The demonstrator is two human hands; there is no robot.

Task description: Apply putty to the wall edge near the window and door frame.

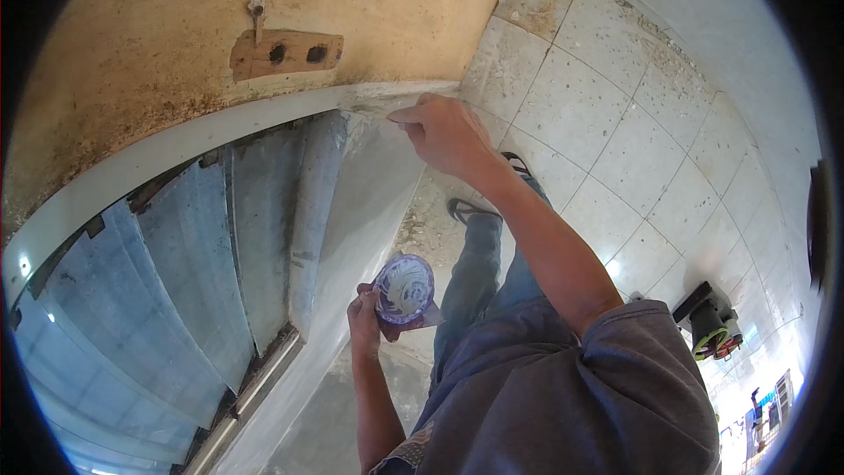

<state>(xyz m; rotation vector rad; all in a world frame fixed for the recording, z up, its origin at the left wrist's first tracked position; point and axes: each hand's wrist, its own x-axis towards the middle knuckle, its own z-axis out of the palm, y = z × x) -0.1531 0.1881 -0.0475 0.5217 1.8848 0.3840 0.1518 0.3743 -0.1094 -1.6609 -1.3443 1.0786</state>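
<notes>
Ochre wall (404, 9): the broadest surface, stained dark along its lower edge. Tiled floor (607, 114): pale squares strewn with specks and crumbs, extending to my right. Louvred window (114, 317): long bluish glass slats at my left. Smooth grey surface (369, 180): running down beside the window's near frame. White band (176, 148): curving between wall and window, its far end reaching the corner. My grey shirt (571, 405) and blue jeans (473, 273): seen from above, sandals on the feet. Dark object (703, 317): standing on the tiles at far right, with green and red parts. Wooden plate (297, 64): set in the wall, pierced by two dark holes. My right hand (448, 132): at the corner by the end of the white band, fingers drawn together and pointing left; whether they pinch something thin, I cannot tell. My left hand (363, 315): lower, near my jeans, clamped on the edge of a purple-rimmed dish (430, 292). Brown flat piece (396, 332): just beneath the dish, partly hidden. White matter (406, 286): smeared in swirls within the dish.
</notes>
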